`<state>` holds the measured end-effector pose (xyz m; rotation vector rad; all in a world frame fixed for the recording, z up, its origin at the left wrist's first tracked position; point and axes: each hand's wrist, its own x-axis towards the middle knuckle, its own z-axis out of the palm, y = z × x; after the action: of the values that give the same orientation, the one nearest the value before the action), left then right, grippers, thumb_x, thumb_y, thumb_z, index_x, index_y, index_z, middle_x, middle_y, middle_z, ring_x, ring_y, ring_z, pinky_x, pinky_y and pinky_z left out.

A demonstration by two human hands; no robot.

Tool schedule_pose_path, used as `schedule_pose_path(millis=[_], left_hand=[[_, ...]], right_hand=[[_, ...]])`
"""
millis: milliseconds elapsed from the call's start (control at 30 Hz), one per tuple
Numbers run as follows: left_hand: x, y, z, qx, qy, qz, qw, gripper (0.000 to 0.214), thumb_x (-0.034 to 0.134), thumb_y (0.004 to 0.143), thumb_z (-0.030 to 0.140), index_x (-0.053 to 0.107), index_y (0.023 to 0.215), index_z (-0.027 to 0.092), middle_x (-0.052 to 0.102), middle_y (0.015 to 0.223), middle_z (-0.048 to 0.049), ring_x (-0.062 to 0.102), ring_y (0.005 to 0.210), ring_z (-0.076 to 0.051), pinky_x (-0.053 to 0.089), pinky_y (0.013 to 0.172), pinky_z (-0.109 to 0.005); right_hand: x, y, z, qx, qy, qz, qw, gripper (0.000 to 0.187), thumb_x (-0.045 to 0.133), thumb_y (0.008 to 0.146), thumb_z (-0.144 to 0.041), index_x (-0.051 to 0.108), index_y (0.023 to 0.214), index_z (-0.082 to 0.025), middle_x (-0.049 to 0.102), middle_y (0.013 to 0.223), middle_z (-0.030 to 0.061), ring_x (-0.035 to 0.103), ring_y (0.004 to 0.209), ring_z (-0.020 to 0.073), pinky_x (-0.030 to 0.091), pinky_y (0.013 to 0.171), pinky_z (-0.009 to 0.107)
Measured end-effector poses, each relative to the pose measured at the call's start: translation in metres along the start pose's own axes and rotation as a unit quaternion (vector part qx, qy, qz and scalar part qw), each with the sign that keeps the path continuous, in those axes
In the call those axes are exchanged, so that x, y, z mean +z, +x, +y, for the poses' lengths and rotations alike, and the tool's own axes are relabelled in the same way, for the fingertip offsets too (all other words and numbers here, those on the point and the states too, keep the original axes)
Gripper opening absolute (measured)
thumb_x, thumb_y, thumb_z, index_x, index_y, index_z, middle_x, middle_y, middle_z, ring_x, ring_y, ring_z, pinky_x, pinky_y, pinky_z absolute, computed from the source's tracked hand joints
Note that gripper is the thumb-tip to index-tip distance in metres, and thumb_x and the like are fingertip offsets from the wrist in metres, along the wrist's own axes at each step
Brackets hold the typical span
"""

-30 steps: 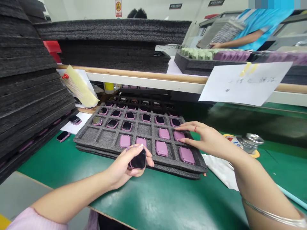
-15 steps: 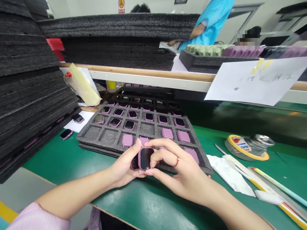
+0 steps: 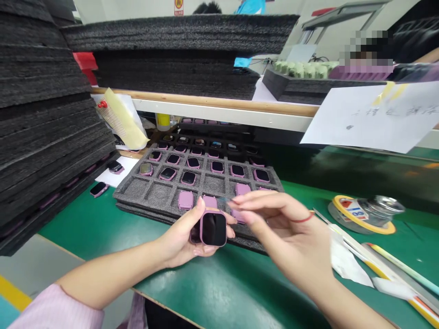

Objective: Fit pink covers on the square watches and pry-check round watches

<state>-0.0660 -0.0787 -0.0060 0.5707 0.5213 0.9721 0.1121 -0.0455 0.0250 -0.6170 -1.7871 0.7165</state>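
Observation:
My left hand (image 3: 183, 237) is closed round a pink smartwatch case (image 3: 213, 229) whose black screen faces me. Behind its left edge shows part of what looks like a second watch case (image 3: 195, 233), in the same hand. To the right and slightly above, my right hand (image 3: 284, 224) pinches a small, thin, see-through bluish piece (image 3: 224, 200) between thumb and fingers; it is blurred. Beyond both hands lies a dark foam tray (image 3: 159, 196) with square pockets. Most pockets hold pink watch cases, some screen up, others like the pink case (image 3: 185, 199) back up.
Tall stacks of foam trays (image 3: 51, 119) stand on the left. A shelf (image 3: 219, 107) crosses above the tray, with a paper note (image 3: 363, 114) hanging from it. At right are a metal-topped bottle (image 3: 384, 208), a yellow-rimmed tape roll (image 3: 353, 217), white tissue (image 3: 350, 262) and pen-like tools (image 3: 394, 274).
My right hand has come off the watch and moved right and up with the small see-through piece. My left hand still holds the watch, its screen now fully in view. The view has shifted slightly.

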Motion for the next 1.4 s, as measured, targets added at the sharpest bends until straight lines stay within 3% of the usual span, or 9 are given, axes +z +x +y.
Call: schedule_pose_path(millis=[200,533,633,733,833,1000,1133,1267,1400], left_hand=[[0.001,0.0,0.002,0.0,0.002,0.011,1.0,0.063,0.073,0.071,0.072,0.076,0.092,0.013,0.07,0.075,-0.0048,0.037,0.032,0.0,0.017,0.032,-0.017],[0.001,0.0,0.003,0.009,-0.001,0.008,1.0,0.062,0.074,0.07,0.072,0.078,0.09,0.013,0.071,0.074,-0.005,0.036,0.034,0.001,0.019,0.034,-0.016],[0.002,0.0,0.002,0.018,-0.01,-0.019,1.0,0.059,0.073,0.075,0.069,0.076,0.091,0.013,0.069,0.073,-0.0047,0.037,0.036,0.0,0.018,0.035,-0.016],[0.002,0.0,0.002,0.024,-0.011,-0.028,0.999,0.057,0.072,0.077,0.067,0.074,0.092,0.012,0.069,0.076,-0.0058,0.038,0.037,0.0,0.018,0.036,-0.016],[0.003,-0.001,0.003,0.02,-0.006,-0.023,1.0,0.054,0.073,0.078,0.064,0.069,0.087,0.012,0.065,0.07,-0.0026,0.036,0.037,-0.001,0.018,0.036,-0.016],[0.005,-0.002,0.004,0.01,0.006,-0.016,1.0,0.052,0.072,0.079,0.064,0.064,0.086,0.013,0.051,0.058,0.0047,0.03,0.036,-0.001,0.017,0.035,-0.015],[0.004,-0.003,0.004,-0.001,0.027,-0.011,1.0,0.059,0.068,0.079,0.069,0.067,0.09,0.011,0.051,0.062,0.0037,0.029,0.038,-0.001,0.016,0.034,-0.015],[0.004,-0.003,0.003,0.028,0.053,0.001,0.998,0.06,0.066,0.079,0.071,0.064,0.087,0.012,0.047,0.06,0.0053,0.026,0.038,-0.001,0.014,0.035,-0.015],[0.004,-0.002,-0.002,0.065,0.112,-0.009,0.992,0.06,0.063,0.079,0.074,0.057,0.08,0.015,0.042,0.051,0.0077,0.023,0.036,-0.002,0.014,0.035,-0.017]], right_hand=[[0.007,-0.003,0.009,-0.037,-0.07,-0.172,0.982,0.061,0.083,0.079,-0.04,0.057,0.13,-0.021,0.063,0.127,0.0113,0.06,0.124,0.0235,0.053,0.105,0.037],[0.008,-0.007,0.009,-0.062,-0.084,-0.182,0.978,0.06,0.078,0.085,-0.033,0.051,0.137,-0.021,0.057,0.137,0.0143,0.053,0.133,0.0253,0.05,0.11,0.041],[0.004,-0.006,0.007,-0.053,-0.055,-0.111,0.991,0.055,0.073,0.088,-0.026,0.051,0.139,-0.024,0.056,0.141,0.0135,0.054,0.134,0.0288,0.05,0.11,0.049],[-0.007,-0.003,0.003,-0.124,-0.081,-0.016,0.989,0.046,0.068,0.087,-0.004,0.064,0.125,-0.028,0.073,0.117,0.0052,0.071,0.109,0.0214,0.061,0.096,0.038],[-0.017,-0.002,-0.003,-0.214,-0.179,-0.07,0.958,0.046,0.07,0.084,0.0,0.069,0.122,-0.027,0.078,0.107,0.0031,0.076,0.095,0.0186,0.064,0.088,0.03],[-0.02,-0.012,-0.01,-0.203,-0.17,-0.187,0.946,0.037,0.046,0.102,-0.013,0.067,0.129,-0.028,0.076,0.117,0.0015,0.071,0.111,0.0191,0.058,0.101,0.032],[-0.012,-0.016,-0.008,-0.227,-0.188,-0.177,0.939,0.036,0.047,0.102,-0.014,0.066,0.129,-0.028,0.077,0.114,0.0,0.071,0.109,0.0182,0.058,0.099,0.031],[-0.003,-0.008,-0.007,-0.271,-0.227,-0.149,0.924,0.031,0.069,0.091,-0.017,0.067,0.119,-0.028,0.079,0.1,0.0002,0.071,0.092,0.0214,0.06,0.087,0.038],[0.008,-0.007,-0.006,-0.195,-0.229,-0.145,0.943,0.056,0.075,0.087,-0.039,0.054,0.135,-0.02,0.071,0.087,0.0061,0.063,0.076,0.0222,0.055,0.069,0.041]])
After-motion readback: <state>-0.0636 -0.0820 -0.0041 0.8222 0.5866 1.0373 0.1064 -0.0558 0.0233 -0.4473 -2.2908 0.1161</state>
